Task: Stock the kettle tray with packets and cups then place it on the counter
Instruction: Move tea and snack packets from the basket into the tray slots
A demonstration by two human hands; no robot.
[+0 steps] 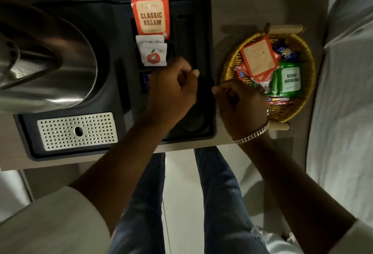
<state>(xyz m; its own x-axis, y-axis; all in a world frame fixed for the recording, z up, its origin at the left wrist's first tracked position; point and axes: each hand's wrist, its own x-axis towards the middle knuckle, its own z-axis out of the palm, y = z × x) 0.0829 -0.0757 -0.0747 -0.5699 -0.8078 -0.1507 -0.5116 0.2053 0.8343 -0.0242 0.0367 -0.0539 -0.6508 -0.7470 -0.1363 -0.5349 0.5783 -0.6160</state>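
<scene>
Looking down past our jeans (145, 203), we see the near edge of the table (12, 163) and the black kettle tray (201, 5) resting on it. Nearest on the tray lies the perforated drip plate (77, 130); the steel kettle (46, 60) stands behind it at left. Our left hand (171, 86) hovers over the tray's packet slots, fingers curled into a loose fist; we cannot tell whether it holds anything. Our right hand (240, 106), wearing a chain bracelet (252, 134), reaches between the tray and the wicker basket (306, 84), fingertips pinched together; any item in the pinch is too small to confirm. The basket holds a green tea packet (289, 80) and an orange packet (260, 58). Farther back on the tray, a white apple packet (154, 56) sits below the Classic Assam packet (150, 14), both upright in slots.
</scene>
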